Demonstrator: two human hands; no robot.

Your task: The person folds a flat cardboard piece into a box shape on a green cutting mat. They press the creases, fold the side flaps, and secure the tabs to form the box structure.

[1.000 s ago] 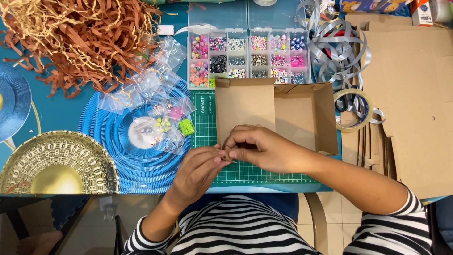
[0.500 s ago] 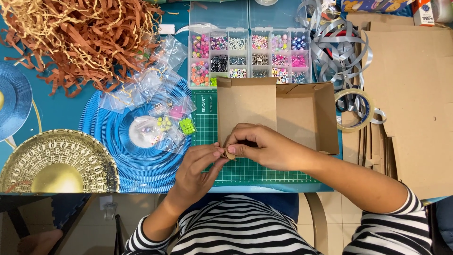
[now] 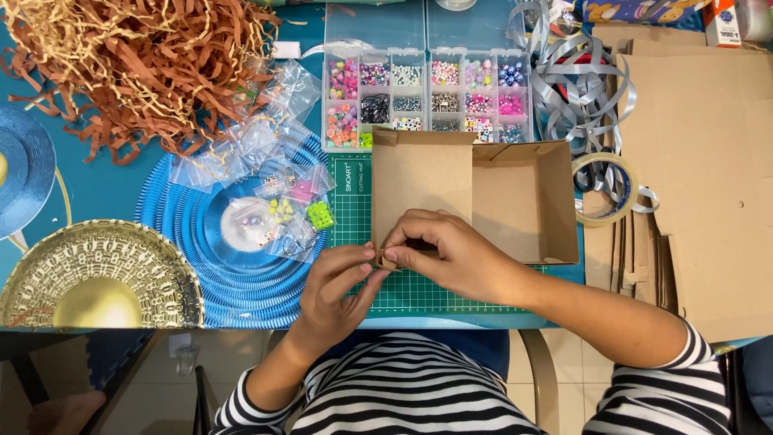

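- Scanning from our left: a gold embossed plate (image 3: 97, 278), a ribbed blue disc (image 3: 233, 242) bearing small clear bags (image 3: 278, 205), and brown paper shred (image 3: 137, 68) heaped behind.
- Our left hand (image 3: 338, 286) pinches the near-left corner of the cardboard box (image 3: 475, 193), thumb and forefinger closed on the flap edge.
- Our right hand (image 3: 451, 254) curls over the same corner, fingertips meeting the left; both grip, equally near.
- Box lies directly ahead on the green cutting mat (image 3: 354, 201), long axis left-right; matte kraft board, stiff, open-topped.
- Further right: compartmented bead organiser (image 3: 427, 97) behind, silver ribbon (image 3: 576, 89), tape roll (image 3: 605, 189), flat cardboard sheets (image 3: 700, 185).
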